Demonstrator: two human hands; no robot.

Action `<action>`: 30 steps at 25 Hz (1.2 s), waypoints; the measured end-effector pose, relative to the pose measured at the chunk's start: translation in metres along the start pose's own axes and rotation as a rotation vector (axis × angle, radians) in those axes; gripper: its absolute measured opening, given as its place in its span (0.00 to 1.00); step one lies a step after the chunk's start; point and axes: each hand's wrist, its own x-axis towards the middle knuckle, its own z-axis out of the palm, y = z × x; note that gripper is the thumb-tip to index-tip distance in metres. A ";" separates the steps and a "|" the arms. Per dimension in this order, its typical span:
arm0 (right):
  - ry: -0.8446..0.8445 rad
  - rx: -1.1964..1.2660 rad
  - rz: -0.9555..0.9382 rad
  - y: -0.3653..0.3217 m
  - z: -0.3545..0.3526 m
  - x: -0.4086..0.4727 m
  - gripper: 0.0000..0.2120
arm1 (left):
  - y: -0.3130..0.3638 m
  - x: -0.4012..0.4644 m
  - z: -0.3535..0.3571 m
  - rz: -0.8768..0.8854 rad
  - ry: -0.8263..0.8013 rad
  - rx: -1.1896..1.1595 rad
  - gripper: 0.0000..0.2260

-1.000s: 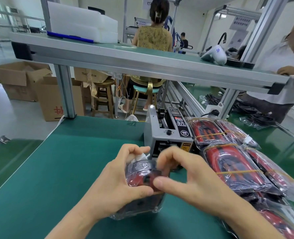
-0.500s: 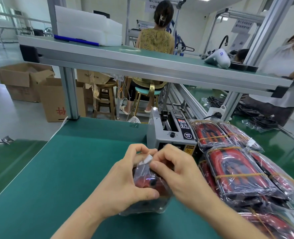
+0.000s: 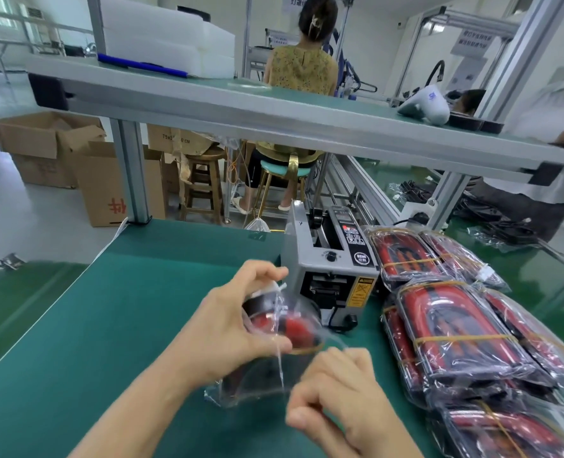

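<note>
1. Head view: my left hand [image 3: 227, 325] clamps the bagged cable [image 3: 293, 328] above the bench [image 3: 108, 325].
2. My right hand [image 3: 340, 395] has left its top, curled; holding what, I cannot tell.
3. Folding looks finished.

Bright, even overhead light with soft shadows; white glare on the clear bags [image 3: 455, 328]; right hand [image 3: 343, 401] smeared by motion blur; wide-angle bowing of the shelf [image 3: 274, 110] towards the edges; far background pale and soft.
</note>
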 end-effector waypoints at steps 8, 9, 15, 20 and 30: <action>0.079 0.122 0.422 0.016 -0.039 0.044 0.18 | -0.005 -0.003 0.002 0.026 -0.023 -0.075 0.23; 0.020 0.094 0.417 0.012 -0.034 0.048 0.19 | -0.005 -0.003 0.003 0.028 -0.017 -0.079 0.23; -0.079 0.086 0.419 0.006 -0.021 0.063 0.10 | 0.002 -0.013 0.009 0.085 0.165 0.146 0.23; -0.246 0.159 0.507 0.022 -0.036 0.082 0.04 | 0.008 -0.020 0.008 0.096 0.251 0.059 0.17; -0.592 -0.082 0.278 0.026 -0.035 0.115 0.05 | 0.009 -0.017 0.001 0.038 0.248 0.036 0.20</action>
